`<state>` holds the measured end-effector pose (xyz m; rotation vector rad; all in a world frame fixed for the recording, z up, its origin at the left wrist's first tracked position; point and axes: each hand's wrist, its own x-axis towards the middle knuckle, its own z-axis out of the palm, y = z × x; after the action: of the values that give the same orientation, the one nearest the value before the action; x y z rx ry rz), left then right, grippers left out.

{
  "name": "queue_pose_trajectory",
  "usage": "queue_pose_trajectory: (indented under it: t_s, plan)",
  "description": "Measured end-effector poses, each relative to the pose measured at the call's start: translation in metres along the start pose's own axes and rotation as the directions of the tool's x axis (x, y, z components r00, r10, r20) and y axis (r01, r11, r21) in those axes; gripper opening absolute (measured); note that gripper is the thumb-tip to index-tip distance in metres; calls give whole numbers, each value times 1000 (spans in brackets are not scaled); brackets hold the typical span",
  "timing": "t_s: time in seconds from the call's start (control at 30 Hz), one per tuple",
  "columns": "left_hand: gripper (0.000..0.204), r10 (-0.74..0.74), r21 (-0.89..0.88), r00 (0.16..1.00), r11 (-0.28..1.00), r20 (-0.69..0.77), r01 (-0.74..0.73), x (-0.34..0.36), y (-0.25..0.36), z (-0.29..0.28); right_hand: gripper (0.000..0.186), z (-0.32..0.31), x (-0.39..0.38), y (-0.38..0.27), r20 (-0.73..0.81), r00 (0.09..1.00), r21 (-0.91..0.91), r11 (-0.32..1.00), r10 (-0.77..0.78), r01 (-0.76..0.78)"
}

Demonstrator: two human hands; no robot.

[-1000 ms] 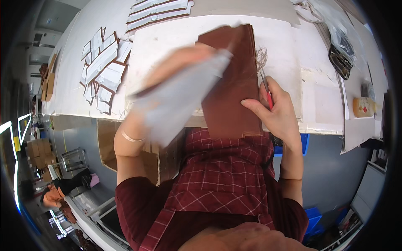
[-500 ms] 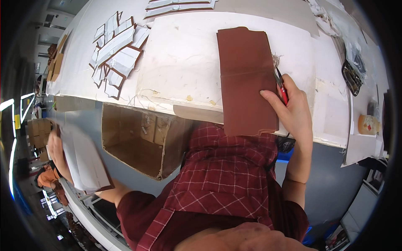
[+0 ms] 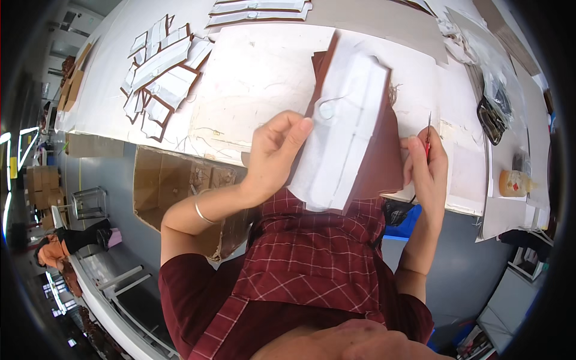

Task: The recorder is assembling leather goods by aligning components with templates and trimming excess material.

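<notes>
In my left hand (image 3: 273, 153) is a brown panel with a white backing (image 3: 351, 120), pinched at its left edge between thumb and fingers. Its white side faces up, showing a round spot and a loose thread. It is tilted above a flat brown piece (image 3: 387, 153), which lies on the table's near edge and is partly covered. My right hand (image 3: 427, 165), at the right of the brown piece, is closed around small red-handled scissors (image 3: 428, 144). Their dark tip points away from me. A tuft of loose threads (image 3: 393, 94) lies by the brown piece's right edge.
White-backed pieces with brown edges (image 3: 162, 78) lie scattered at the left of the white table (image 3: 240, 78); several more (image 3: 258, 13) lie at the back. An open cardboard box (image 3: 159, 186) stands below the front edge. A jar (image 3: 515, 183) and clear plastic (image 3: 495, 84) are at right.
My left hand has brought the white-backed panel from the far left to over the brown piece. My right hand has let go of the brown piece and moved slightly right with the scissors.
</notes>
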<state>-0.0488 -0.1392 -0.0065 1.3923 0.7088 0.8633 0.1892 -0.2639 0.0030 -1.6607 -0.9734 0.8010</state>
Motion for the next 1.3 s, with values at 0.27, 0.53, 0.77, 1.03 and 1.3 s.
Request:
queue_pose_trajectory:
  t_s: [0.27, 0.53, 0.77, 1.03, 1.3]
  plan:
    - [37, -172, 515, 954, 857, 245, 22, -6, 13, -15, 16, 6, -22, -5, -133, 973, -403, 907, -189, 121]
    - [18, 102, 685, 922, 639, 374, -349, 44, 21, -13, 32, 25, 0, -17, 462, 605, -446, 420, -648, 790]
    - [13, -152, -10, 982, 988, 116, 154, 51, 24, -35, 35, 43, 6, -12, 533, 598, -488, 360, -598, 795]
    - [17, 352, 652, 842, 534, 409, -539, 36, 14, -25, 39, 45, 3, -13, 557, 560, -505, 285, -613, 815]
    - [12, 321, 696, 778, 349, 540, -627, 48, 16, -21, 40, 50, 3, -12, 545, 586, -532, 292, -600, 795]
